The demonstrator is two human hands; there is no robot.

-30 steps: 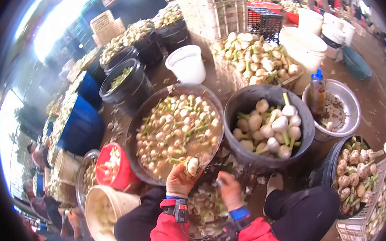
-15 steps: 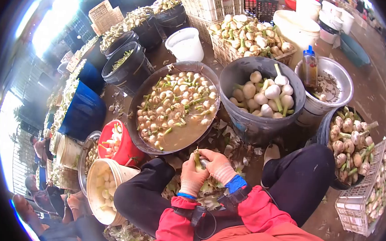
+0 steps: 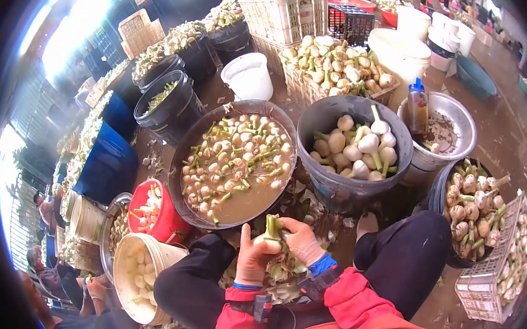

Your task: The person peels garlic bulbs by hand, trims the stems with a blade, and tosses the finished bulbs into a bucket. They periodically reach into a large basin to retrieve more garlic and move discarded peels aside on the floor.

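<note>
Between my hands is a garlic bulb (image 3: 267, 246) with a thick green stem pointing up. My left hand (image 3: 251, 260) is wrapped round the bulb from the left, its thumb raised. Closed at the stem is my right hand (image 3: 304, 244), thumb and fingers bent around what looks like a small knife (image 3: 285, 233); only a grey bit of it shows. Loose peelings (image 3: 278, 274) lie below, between my legs. Just ahead stand a wide pan (image 3: 179, 160) of bulbs in murky water and a dark bucket (image 3: 346, 184) of white peeled bulbs.
To the left are a red bucket (image 3: 174, 225) and a cream bucket (image 3: 172, 258), both holding garlic. A dark tub (image 3: 438, 194) and a plastic crate (image 3: 477, 292) stand right. A bottle (image 3: 418, 110) sits in a metal basin (image 3: 469, 130). Other people (image 3: 61, 276) sit at far left.
The bulb has turned and more of its pale body and green stem shows. My left hand has opened out around it, and my right hand has shifted slightly right. The camera view has tilted slightly.
</note>
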